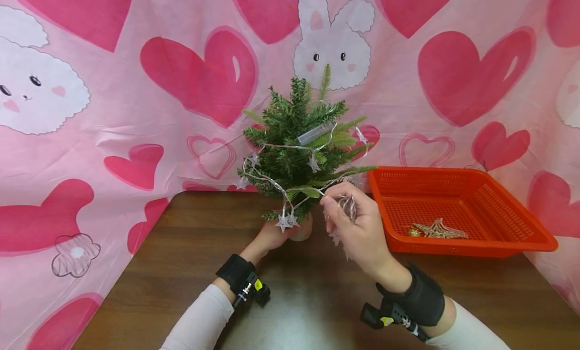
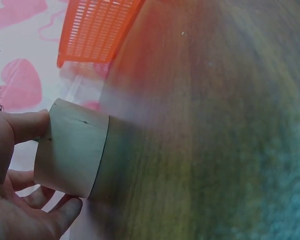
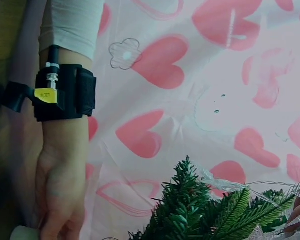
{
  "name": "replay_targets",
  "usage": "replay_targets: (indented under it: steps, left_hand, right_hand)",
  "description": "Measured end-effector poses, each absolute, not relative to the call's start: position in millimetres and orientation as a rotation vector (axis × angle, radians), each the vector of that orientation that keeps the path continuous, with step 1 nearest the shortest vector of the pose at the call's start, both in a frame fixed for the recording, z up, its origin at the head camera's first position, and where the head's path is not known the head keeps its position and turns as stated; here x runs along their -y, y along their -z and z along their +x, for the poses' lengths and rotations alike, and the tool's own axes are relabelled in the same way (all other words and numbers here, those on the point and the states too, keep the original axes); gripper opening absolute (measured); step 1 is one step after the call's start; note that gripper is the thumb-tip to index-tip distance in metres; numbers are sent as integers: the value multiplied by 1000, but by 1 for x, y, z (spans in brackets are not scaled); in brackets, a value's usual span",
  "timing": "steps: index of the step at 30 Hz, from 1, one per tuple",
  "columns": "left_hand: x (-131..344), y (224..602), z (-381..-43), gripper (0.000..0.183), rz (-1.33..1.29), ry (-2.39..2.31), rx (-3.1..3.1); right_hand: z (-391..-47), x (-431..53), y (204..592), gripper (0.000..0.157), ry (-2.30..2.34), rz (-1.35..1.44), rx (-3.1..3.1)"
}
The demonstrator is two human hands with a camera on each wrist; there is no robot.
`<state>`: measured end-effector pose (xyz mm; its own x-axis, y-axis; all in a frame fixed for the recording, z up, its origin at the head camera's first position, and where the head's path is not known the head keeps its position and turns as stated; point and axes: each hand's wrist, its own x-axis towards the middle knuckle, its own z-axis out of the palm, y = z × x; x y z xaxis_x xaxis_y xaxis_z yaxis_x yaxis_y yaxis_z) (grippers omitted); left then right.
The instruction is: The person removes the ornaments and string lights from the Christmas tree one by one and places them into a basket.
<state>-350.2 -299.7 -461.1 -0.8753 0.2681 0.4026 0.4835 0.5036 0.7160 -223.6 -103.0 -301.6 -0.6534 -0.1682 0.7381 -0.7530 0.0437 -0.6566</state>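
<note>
A small artificial Christmas tree (image 1: 290,121) stands on the table, upright on a pale round base (image 2: 72,150). My left hand (image 1: 271,235) grips this base from the left, thumb and fingers around its side. Clear string lights (image 1: 272,180) with star-shaped bulbs loop around the branches, and their pale battery box (image 1: 314,133) lies among the upper twigs. At the tree's lower right, my right hand (image 1: 364,234) pinches the wire between thumb and fingers. A loose bundle of the same lights sits in that hand, with a few stars hanging below it.
On the right of the brown table (image 1: 204,229) stands an orange plastic basket (image 1: 471,247). Inside are a glittery gold star (image 1: 439,230) and a small gold ball (image 1: 414,232). A pink heart-and-rabbit cloth (image 1: 190,17) hangs close behind the table.
</note>
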Motion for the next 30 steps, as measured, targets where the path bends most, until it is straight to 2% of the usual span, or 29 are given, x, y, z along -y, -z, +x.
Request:
replay_targets:
  steps: [5,11,19,25,30]
  left_hand:
    - [298,460,-350,49,-636,1283,2511]
    - [296,460,-349,53,-489,1351,2546]
    - [295,464,-347,49,-451,1416,2466]
    - [294,459,-346,37,-633,1523,2255]
    - [294,461,-344,44,-507,1360,2407]
  right_hand:
    - [-228,101,302,8,-1652,948,1811]
    - [-228,102,299,9,-1572,1063,1650]
    - [-222,106,300,13,-1363,1087,1605]
    - [-221,104,303,17,-1421,1147,1627]
    - [-221,102,304,17,-1586,1203,1650]
